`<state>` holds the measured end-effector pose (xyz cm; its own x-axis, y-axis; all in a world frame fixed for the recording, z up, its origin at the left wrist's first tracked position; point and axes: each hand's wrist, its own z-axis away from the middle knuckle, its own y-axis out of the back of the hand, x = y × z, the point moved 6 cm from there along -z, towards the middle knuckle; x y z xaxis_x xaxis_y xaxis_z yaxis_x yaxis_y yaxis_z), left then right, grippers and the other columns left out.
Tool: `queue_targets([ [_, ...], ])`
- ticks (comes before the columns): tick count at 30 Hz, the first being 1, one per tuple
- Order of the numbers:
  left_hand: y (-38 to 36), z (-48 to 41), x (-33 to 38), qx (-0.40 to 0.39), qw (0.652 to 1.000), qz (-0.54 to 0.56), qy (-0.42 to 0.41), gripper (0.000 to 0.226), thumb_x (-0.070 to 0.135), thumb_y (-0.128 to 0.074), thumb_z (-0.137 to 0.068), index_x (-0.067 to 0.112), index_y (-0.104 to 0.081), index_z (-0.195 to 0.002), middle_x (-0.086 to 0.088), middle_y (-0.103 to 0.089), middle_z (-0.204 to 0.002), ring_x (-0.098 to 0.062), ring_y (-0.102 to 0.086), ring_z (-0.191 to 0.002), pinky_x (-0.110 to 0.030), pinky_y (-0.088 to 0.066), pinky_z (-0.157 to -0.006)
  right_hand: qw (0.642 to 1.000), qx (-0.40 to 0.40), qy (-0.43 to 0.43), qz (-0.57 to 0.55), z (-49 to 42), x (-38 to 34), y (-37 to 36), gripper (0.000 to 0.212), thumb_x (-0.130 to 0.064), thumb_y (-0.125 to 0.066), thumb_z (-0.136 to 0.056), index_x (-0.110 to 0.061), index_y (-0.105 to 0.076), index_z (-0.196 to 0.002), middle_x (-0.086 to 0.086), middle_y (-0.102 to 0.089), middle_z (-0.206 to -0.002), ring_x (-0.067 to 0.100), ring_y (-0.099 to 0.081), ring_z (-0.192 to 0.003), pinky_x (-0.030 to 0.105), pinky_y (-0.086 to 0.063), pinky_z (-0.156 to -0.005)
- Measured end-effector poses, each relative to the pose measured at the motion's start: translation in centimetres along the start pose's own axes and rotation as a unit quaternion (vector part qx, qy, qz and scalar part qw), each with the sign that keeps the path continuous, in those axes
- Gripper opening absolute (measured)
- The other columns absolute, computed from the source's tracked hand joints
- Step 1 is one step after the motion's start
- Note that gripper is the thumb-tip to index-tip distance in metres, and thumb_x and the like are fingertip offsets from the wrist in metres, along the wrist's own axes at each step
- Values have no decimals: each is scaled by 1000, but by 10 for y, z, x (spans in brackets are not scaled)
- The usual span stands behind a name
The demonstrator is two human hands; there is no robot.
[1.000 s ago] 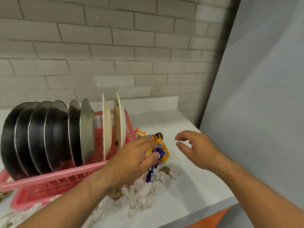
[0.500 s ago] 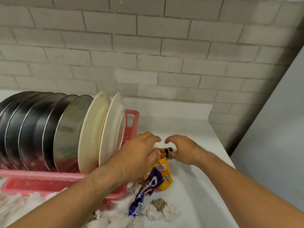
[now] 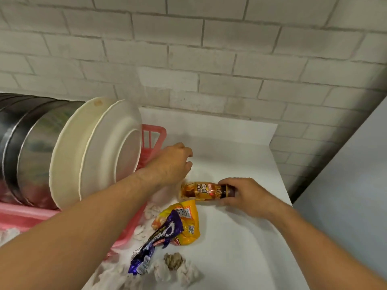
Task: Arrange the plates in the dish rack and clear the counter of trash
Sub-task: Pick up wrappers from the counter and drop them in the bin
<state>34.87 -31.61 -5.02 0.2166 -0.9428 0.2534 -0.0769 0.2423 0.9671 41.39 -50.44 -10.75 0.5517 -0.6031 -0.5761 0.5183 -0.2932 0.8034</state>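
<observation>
A pink dish rack at the left holds several steel plates and two white plates standing on edge. My left hand reaches past the rack's right end with fingers loosely curled and nothing visible in them. My right hand grips the cap end of a small brown bottle lying on its side on the white counter. A yellow wrapper and a purple wrapper lie loose in front of the bottle. Crumpled tissue lies nearer me.
White tissue scraps are strewn along the rack's front right corner. A brick wall runs behind the counter, and a grey wall closes off its right edge.
My left hand let go of the yellow and purple wrappers and moved back beside the rack. My right hand closed round the bottle's cap end. The camera tilted down and closer.
</observation>
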Motion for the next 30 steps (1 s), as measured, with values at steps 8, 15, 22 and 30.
queue_targets([
  [8, -72, -38, -25, -152, 972, -147, 99, 41, 39, -45, -94, 10, -54, -121, -11, -55, -121, -30, -57, -105, -37, -49, -78, 963, 210, -37, -163, 82, 14, 67, 34, -31, -81, -72, -37, -63, -100, -13, -68, -97, 5, -62, -94, 21, -53, -78],
  [15, -70, -32, -12, -121, 988, -89, 40, 22, 33, -47, -88, 13, -55, -92, -8, -61, -101, -25, -55, -82, -32, -44, -65, 916, 301, -28, -265, 98, -30, 47, 22, -10, -75, -75, -23, -62, -87, -1, -64, -88, 10, -62, -81, 29, -54, -68],
  [22, 10, 13, 38, -8, 996, 78, -52, 24, 41, -66, -75, 17, -59, -73, 3, -59, -74, -17, -57, -69, -26, -40, -54, 961, 219, -21, -169, 104, -78, 33, 27, -7, -72, -69, -27, -58, -80, -6, -67, -79, 13, -63, -75, 38, -58, -67],
  [30, -8, 119, 38, -92, 971, 23, -220, 9, 36, -54, -81, 30, -60, -80, 12, -56, -74, -11, -53, -72, -29, -44, -61, 970, 215, -79, -78, 119, -94, 2, 17, -27, -76, -76, -31, -60, -82, -12, -61, -73, 7, -59, -66, 22, -48, -57],
])
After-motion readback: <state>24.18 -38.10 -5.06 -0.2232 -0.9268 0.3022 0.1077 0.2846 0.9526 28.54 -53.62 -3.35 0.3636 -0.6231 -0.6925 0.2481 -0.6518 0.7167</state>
